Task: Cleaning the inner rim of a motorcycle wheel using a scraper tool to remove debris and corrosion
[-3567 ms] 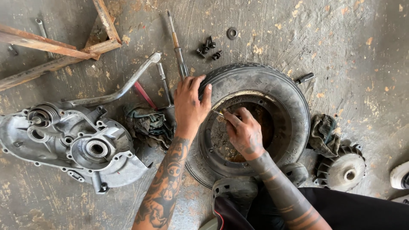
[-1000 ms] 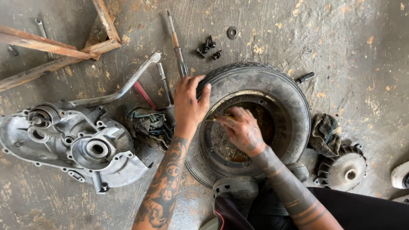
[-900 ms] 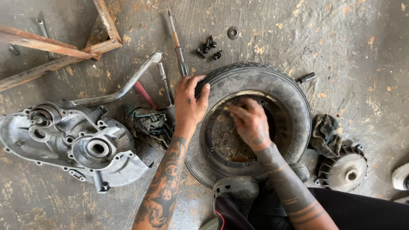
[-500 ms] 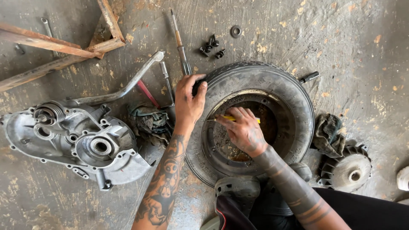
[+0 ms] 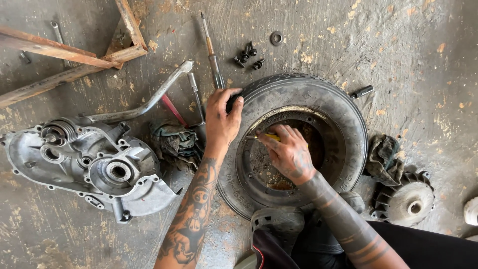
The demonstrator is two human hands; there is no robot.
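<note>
1. Tyre (image 5: 343, 119) lies flat on the floor (image 5: 423, 55), beside the engine cover (image 5: 84, 164).
2. Left hand (image 5: 222, 117) grips its rim, fingers curled.
3. Right hand (image 5: 289, 152) pinches a yellow tool (image 5: 271, 135) inside the wheel.

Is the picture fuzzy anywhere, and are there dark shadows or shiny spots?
Head view: sharp nearly everywhere, the tyre and engine cover crisp; light is soft and even, with only faint shadows under the left hand and right hand; mild shine on the engine cover, no strong glare.
</note>
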